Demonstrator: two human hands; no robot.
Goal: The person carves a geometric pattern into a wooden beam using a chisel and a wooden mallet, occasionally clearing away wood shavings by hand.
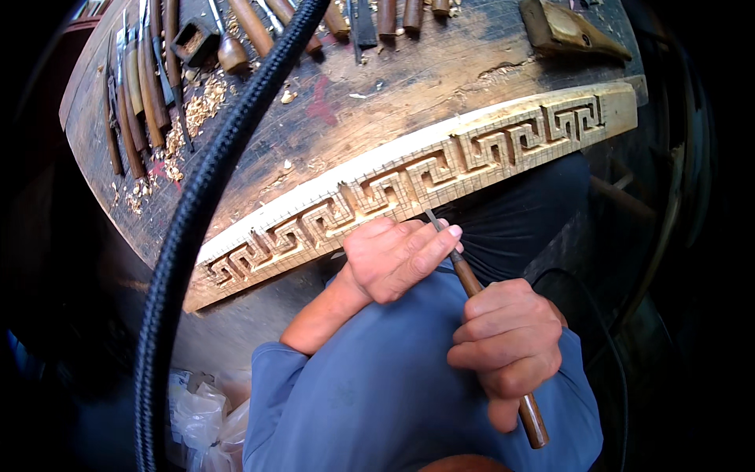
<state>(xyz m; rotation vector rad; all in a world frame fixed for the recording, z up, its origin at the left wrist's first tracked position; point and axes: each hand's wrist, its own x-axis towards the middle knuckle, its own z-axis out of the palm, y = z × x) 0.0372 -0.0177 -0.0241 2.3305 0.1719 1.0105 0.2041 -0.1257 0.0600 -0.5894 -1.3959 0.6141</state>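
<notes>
A long pale wooden board, carved with a recessed Greek key pattern over a pencilled grid, lies slantwise along the table's near edge. My right hand is wrapped round the brown wooden handle of a chisel; the handle's butt sticks out below the fist. Closed on the chisel's metal blade are the fingers of my left hand, which rests by the board's near edge. The blade's tip meets the board's near edge around its middle; the exact contact is too small to make out.
On the worn wooden table, several chisels lie at the far left among wood shavings. A small dark box sits beside them. A shaped wooden block stands far right. A thick black braided cable crosses the view. Plastic bags lie lower left.
</notes>
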